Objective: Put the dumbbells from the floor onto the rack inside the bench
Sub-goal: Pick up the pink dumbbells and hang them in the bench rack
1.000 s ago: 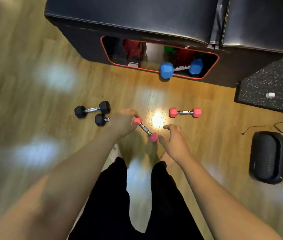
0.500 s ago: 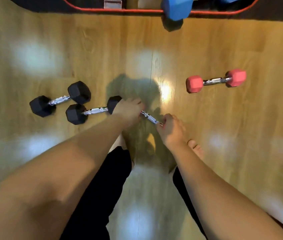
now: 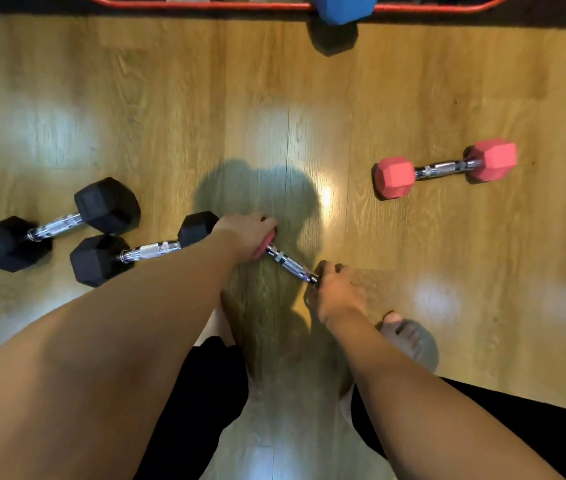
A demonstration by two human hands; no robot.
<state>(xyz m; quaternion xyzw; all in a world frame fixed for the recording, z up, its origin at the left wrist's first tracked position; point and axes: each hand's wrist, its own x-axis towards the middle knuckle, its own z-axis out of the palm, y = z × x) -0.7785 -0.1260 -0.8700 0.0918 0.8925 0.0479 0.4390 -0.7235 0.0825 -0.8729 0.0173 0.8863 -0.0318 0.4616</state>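
Pink rubber peeks from under the left hand (image 3: 246, 233)—it cups one head of the pink dumbbell (image 3: 290, 265), the right hand (image 3: 335, 292) closed over the other, low at the floor (image 3: 170, 98). Picking-up stage; next, a level lift toward the bench opening (image 3: 205, 5).

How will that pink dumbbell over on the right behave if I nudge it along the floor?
The pink dumbbell has flat-sided hexagonal heads, so it will probably rock and settle rather than roll away. The heads look rubber-coated, so it likely drags on the wooden floor more than it slides. Its metal handle suggests it is rigid and heavy for its size.
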